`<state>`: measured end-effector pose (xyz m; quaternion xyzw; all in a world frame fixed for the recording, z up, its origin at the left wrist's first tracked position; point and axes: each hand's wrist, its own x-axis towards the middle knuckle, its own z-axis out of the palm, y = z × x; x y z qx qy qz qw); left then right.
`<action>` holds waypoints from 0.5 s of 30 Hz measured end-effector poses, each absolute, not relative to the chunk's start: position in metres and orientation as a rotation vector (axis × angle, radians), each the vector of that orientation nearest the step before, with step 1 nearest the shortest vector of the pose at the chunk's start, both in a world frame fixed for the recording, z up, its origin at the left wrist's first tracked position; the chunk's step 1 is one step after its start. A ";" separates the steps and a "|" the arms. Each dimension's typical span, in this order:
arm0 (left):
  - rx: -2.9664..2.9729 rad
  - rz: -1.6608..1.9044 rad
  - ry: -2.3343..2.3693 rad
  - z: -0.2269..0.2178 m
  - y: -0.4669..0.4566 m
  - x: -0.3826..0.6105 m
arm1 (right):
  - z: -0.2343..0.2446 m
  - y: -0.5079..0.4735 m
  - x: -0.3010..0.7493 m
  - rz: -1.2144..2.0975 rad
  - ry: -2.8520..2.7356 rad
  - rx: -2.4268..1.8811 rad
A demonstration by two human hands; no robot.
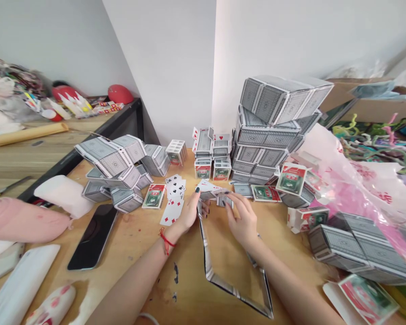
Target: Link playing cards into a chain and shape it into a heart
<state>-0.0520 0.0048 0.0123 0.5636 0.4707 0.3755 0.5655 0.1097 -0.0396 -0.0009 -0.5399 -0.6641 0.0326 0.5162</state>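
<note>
My left hand [189, 212] is closed on the upper end of a strip of joined playing cards [207, 257], its thumb on top. The strip stands on edge and bends into an open frame, running toward me and back up behind my right forearm. My right hand [242, 219] is bent beside it, thumb and fingers pinching at a grey-backed playing card [220, 200]; the exact contact is partly hidden. Loose face-up cards [172, 211] lie left of my left hand, next to a red and green card box [154, 196]. Another card box [265, 193] lies beyond my right hand.
A tall stack of folded-card blocks [269, 135] rises at the back right, and lower blocks [104, 155] stand at the left. More card blocks [358, 248] lie at the right near a pink plastic bag [355, 180]. A phone [93, 237] rests on the wooden table [138, 243].
</note>
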 end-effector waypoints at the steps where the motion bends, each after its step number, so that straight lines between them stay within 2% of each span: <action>1: 1.335 0.890 1.121 0.012 0.005 -0.052 | -0.003 -0.040 0.106 0.073 -1.625 -1.285; 15: 1.341 0.702 1.044 0.016 -0.009 -0.047 | -0.008 -0.038 0.097 0.208 -1.583 -1.331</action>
